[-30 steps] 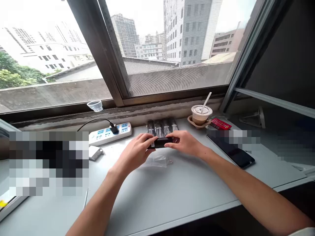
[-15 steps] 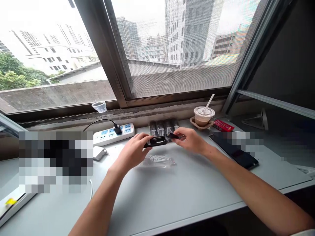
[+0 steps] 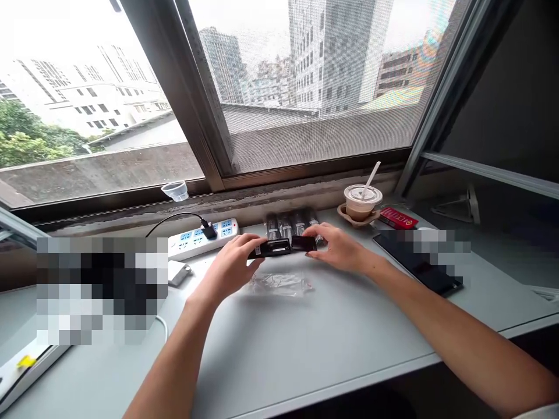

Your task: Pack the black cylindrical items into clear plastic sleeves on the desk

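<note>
My left hand is closed on a black device with an opened compartment facing me. Between the fingers and thumb of my right hand is a small flat black cover, right beside the device's right end; whether the two touch is hard to tell. Beneath them a clear plastic bag lies on the desk. Behind my hands, several black items in clear wrapping stand in a row near the wall.
A white power strip with a black plug and a white adapter are at the left. To the right are an iced drink in a cardboard holder, a red box and a black tablet. A plastic cup sits on the sill.
The black cover in my right hand has turned its flat face toward me and come closer to the device's end. My left hand and the device have shifted slightly left in view.
</note>
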`<state>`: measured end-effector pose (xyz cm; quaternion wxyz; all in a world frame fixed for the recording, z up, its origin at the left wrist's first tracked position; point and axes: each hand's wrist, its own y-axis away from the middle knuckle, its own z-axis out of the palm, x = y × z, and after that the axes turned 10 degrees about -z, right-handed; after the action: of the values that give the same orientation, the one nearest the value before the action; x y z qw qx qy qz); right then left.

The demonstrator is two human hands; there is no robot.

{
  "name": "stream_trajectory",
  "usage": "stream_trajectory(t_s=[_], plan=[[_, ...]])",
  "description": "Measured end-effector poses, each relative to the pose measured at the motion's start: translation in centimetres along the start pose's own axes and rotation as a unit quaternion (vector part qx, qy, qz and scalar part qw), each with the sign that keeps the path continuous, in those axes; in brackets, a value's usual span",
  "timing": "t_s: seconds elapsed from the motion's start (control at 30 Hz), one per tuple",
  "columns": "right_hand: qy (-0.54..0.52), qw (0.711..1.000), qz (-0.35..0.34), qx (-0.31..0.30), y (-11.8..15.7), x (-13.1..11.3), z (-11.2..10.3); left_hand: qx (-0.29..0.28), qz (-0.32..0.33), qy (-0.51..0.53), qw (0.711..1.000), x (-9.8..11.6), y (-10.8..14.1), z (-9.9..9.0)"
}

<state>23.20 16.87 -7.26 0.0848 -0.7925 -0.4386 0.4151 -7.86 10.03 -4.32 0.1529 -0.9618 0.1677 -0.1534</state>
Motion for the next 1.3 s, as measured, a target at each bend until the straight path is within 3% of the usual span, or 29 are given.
stream_trajectory(t_s=[0.2, 0.43, 0.6, 0.73, 0.83, 0.93, 1.13, 1.3], plan=[[0.023, 0.999, -0.047, -0.014, 0.1, 0.3, 0.0, -0.005, 0.006, -0.01, 1.0, 0.4, -0.1, 0.1], [0.038, 0.996, -0.083, 0.012, 0.1, 0.3, 0.1, -0.005, 0.006, -0.012, 1.0, 0.7, -0.3, 0.1], [-0.072, 0.997, 0.007, -0.007, 0.0, -0.2, 0.1, 0.019, -0.002, -0.041, 0.999, 0.4, -0.3, -0.1], [-0.235, 0.967, 0.059, -0.074, -0.3, -0.7, -0.2, 0.01, 0.014, -0.031, 0.999, 0.7, -0.4, -0.1], [-0.266, 0.954, 0.091, -0.108, -0.3, -1.0, -0.4, 0.006, 0.035, -0.014, 0.999, 1.3, -0.4, 0.0], [-0.247, 0.958, 0.12, -0.087, -0.3, -1.1, -0.3, 0.004, 0.051, 0.008, 0.999, 1.9, -0.3, 0.0], [-0.309, 0.946, 0.084, -0.056, -0.7, -1.1, 0.0, -0.005, 0.09, 0.054, 0.994, 2.9, -0.5, -0.1], [-0.317, 0.941, 0.106, -0.046, -0.8, -1.2, 0.5, 0.005, 0.108, 0.07, 0.992, 4.0, -0.7, 0.2]])
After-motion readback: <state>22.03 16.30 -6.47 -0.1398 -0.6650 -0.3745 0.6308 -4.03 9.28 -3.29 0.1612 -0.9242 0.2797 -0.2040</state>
